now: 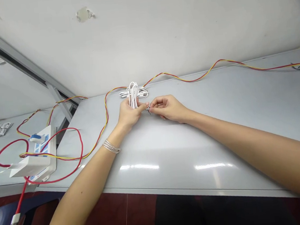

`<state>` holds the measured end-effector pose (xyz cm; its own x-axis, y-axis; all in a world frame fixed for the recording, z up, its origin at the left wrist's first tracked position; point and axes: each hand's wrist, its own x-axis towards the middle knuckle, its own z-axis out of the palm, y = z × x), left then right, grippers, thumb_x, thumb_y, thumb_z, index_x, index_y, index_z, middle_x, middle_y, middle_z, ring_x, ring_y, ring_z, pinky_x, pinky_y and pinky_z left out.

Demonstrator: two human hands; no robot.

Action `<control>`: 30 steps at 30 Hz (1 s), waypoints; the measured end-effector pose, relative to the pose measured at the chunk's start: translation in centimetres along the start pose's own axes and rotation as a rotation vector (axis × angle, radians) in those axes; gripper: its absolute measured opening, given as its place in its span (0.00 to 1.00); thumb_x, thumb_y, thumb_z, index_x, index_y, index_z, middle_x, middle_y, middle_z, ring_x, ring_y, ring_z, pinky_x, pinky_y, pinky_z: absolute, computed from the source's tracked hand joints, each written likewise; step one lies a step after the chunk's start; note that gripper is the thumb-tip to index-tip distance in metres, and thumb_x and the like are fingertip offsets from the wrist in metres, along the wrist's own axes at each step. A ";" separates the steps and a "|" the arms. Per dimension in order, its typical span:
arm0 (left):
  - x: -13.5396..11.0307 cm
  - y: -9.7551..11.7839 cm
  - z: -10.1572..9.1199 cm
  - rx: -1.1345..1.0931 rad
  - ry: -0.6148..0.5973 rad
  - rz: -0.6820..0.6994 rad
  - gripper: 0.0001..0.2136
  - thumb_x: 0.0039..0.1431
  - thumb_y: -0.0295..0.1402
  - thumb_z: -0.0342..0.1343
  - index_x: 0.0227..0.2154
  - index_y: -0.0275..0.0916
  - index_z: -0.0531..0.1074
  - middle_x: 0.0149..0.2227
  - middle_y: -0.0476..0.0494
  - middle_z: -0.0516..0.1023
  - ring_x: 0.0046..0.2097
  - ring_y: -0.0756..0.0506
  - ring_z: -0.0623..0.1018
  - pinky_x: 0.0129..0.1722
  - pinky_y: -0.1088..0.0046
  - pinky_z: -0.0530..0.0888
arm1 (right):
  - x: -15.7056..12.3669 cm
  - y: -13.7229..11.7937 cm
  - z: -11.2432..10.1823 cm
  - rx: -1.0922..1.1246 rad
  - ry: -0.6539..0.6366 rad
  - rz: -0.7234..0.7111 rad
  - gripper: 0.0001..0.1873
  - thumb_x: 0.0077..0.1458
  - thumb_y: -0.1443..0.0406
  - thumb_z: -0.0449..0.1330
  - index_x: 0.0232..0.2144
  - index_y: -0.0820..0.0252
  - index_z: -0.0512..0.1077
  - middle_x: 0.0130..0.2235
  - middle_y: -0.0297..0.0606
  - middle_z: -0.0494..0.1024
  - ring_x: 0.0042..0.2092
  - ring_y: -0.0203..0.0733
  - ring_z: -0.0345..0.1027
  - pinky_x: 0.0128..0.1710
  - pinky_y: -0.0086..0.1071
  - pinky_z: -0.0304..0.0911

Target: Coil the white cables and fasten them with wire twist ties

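My left hand (pixel 129 113) is closed around a bundle of coiled white cable (pixel 133 94), held upright with its loops sticking up above my fingers. My right hand (pixel 167 108) pinches a thin black twist tie (pixel 148 108) right beside the bundle, fingertips almost touching my left thumb. Behind the bundle another white coiled cable (pixel 142 91) lies flat on the grey table (pixel 195 147). A silver bracelet sits on my left wrist.
A twisted red-and-yellow wire (pixel 189 78) runs along the table's back edge and loops left. A white box with blue labels (pixel 37 155) and a red cable (pixel 75 162) sits at the left. A bagged white cable (pixel 0 129) lies far left. A black tie (pixel 299 66) rests far right.
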<state>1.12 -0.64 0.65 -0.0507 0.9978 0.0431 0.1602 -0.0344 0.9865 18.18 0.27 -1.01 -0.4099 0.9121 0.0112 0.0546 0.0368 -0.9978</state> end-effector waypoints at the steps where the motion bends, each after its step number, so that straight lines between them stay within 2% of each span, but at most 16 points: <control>1: 0.0 0.0 0.0 -0.001 0.000 -0.003 0.20 0.43 0.33 0.70 0.24 0.39 0.59 0.18 0.56 0.67 0.16 0.58 0.59 0.15 0.78 0.56 | 0.0 0.0 0.0 -0.012 0.007 -0.008 0.08 0.49 0.63 0.67 0.26 0.61 0.72 0.22 0.28 0.68 0.19 0.27 0.55 0.17 0.25 0.51; 6: 0.0 -0.2 0.0 -0.011 -0.005 -0.003 0.21 0.43 0.36 0.71 0.26 0.39 0.60 0.20 0.53 0.71 0.15 0.56 0.62 0.13 0.77 0.56 | 0.1 0.1 0.0 -0.034 0.021 -0.001 0.05 0.52 0.65 0.64 0.28 0.61 0.73 0.23 0.30 0.69 0.19 0.29 0.58 0.18 0.26 0.53; 10: 0.2 -0.6 0.0 -0.004 0.018 0.020 0.21 0.41 0.39 0.72 0.26 0.39 0.62 0.22 0.51 0.72 0.17 0.55 0.65 0.12 0.76 0.58 | 0.3 0.2 -0.1 0.045 -0.004 0.012 0.04 0.52 0.68 0.64 0.27 0.62 0.73 0.25 0.32 0.72 0.20 0.28 0.62 0.19 0.25 0.59; 14: 0.4 -0.9 0.0 0.017 0.018 0.121 0.19 0.43 0.39 0.70 0.24 0.38 0.64 0.24 0.48 0.74 0.22 0.53 0.71 0.17 0.77 0.67 | 0.5 0.2 -0.3 0.095 -0.027 0.033 0.05 0.52 0.68 0.65 0.27 0.63 0.73 0.25 0.34 0.74 0.19 0.29 0.63 0.18 0.25 0.61; 18: 0.4 -0.8 -0.1 -0.019 -0.085 0.127 0.19 0.43 0.40 0.70 0.25 0.37 0.64 0.28 0.44 0.78 0.29 0.48 0.77 0.23 0.75 0.74 | 0.6 0.2 -0.4 0.101 -0.016 0.043 0.04 0.54 0.69 0.64 0.28 0.63 0.74 0.23 0.33 0.73 0.19 0.29 0.62 0.18 0.24 0.60; 24: 0.3 -0.8 -0.2 -0.011 -0.078 0.109 0.19 0.44 0.37 0.69 0.27 0.39 0.62 0.25 0.48 0.76 0.21 0.53 0.70 0.17 0.77 0.68 | 0.5 -0.1 -0.5 0.101 -0.026 0.061 0.03 0.54 0.69 0.63 0.28 0.64 0.74 0.23 0.33 0.73 0.19 0.29 0.62 0.19 0.24 0.59; 30: 0.2 -0.7 -0.2 0.035 -0.118 0.166 0.18 0.48 0.37 0.66 0.30 0.40 0.60 0.26 0.49 0.75 0.19 0.54 0.68 0.16 0.76 0.64 | 0.5 -0.4 -0.8 0.108 -0.079 0.067 0.06 0.53 0.66 0.64 0.26 0.64 0.74 0.22 0.33 0.72 0.20 0.29 0.61 0.19 0.25 0.57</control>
<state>0.81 -0.42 0.01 0.0952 0.9783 0.1839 0.1906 -0.1993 0.9612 18.70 1.00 -0.55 -0.4795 0.8757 -0.0567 -0.0123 -0.0713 -0.9974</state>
